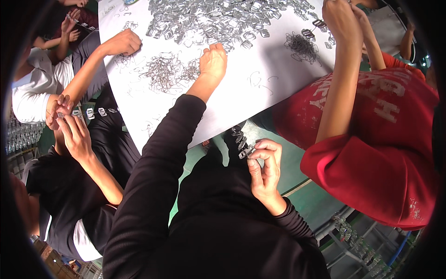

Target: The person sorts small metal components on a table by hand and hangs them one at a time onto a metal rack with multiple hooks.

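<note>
My left hand [213, 61] reaches out over the white table. Its fingers are curled closed at the near edge of a big heap of silver metal buckles [200, 23]; what they pinch, if anything, is hidden. Beside that wrist lies a tangle of thin bent wire hooks [162, 72]. In front of my body, off the table's near edge, my right hand [265, 174] pinches a strand of linked metal buckles [240, 143] between thumb and fingers. The strand hangs from the fingertips beyond the table edge.
White-covered table [232, 104] with a dark wire-hook pile [302, 46] at right. Co-workers sit close on both sides: a red-shirted person [367, 116] right, others left, one holding a buckle strand [95, 112]. Racks with hanging metal pieces [357, 246] stand at lower right.
</note>
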A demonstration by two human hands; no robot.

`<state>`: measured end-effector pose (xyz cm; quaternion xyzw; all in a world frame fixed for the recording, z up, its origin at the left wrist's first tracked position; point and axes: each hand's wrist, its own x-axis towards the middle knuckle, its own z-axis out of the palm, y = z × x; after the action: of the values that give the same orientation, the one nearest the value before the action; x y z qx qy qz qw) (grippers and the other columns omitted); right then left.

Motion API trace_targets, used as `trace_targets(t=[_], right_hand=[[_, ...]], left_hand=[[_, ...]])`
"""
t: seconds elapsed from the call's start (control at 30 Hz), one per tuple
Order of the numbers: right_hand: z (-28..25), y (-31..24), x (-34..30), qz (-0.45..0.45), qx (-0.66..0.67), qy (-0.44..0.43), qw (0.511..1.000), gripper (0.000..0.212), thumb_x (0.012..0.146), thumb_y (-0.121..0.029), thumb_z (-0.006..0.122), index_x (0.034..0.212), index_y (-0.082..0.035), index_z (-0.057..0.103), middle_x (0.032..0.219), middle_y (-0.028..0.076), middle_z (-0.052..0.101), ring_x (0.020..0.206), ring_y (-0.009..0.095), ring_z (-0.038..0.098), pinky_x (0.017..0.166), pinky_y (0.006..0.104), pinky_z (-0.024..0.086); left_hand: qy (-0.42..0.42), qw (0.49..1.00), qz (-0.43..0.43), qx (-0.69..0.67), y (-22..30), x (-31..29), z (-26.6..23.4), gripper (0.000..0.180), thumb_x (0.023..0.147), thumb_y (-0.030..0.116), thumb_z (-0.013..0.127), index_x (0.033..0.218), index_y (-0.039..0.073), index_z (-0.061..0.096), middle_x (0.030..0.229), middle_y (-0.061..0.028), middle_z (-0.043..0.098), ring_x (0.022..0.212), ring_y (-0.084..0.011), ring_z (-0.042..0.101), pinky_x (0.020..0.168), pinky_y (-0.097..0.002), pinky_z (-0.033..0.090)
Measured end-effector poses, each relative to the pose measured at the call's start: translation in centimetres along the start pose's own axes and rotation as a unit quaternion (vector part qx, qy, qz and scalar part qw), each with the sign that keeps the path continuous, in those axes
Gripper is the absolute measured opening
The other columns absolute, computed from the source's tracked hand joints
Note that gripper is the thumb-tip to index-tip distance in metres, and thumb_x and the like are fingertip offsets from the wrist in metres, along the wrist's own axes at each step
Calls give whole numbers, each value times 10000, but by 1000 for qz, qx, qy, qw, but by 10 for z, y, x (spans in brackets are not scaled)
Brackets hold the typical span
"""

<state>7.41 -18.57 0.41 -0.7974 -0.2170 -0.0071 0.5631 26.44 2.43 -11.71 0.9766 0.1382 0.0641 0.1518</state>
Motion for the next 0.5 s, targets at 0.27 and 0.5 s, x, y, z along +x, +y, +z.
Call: trace_targets(t=[0.27, 0.5], right_hand=[[14, 8, -18, 26, 17, 50, 998, 82, 816, -40, 613, 875, -33, 558, 989, 97, 490, 939, 221, 485, 848, 313, 397], [31, 5, -25, 52, 64, 77, 994, 86, 818, -60, 623, 883, -32, 574, 1002, 85, 481, 948, 218, 480, 868, 320, 386]], left_hand=[[-18, 949, 17, -315, -14, -85, -56, 210, 812, 85, 615, 983, -37, 616, 807, -122, 662, 747, -200, 634, 672, -303, 502], [-141, 787, -110, -590, 14, -213, -136, 158, 827, 113, 662, 920, -14, 654, 767, -32, 655, 627, -49, 554, 561, -208, 439]])
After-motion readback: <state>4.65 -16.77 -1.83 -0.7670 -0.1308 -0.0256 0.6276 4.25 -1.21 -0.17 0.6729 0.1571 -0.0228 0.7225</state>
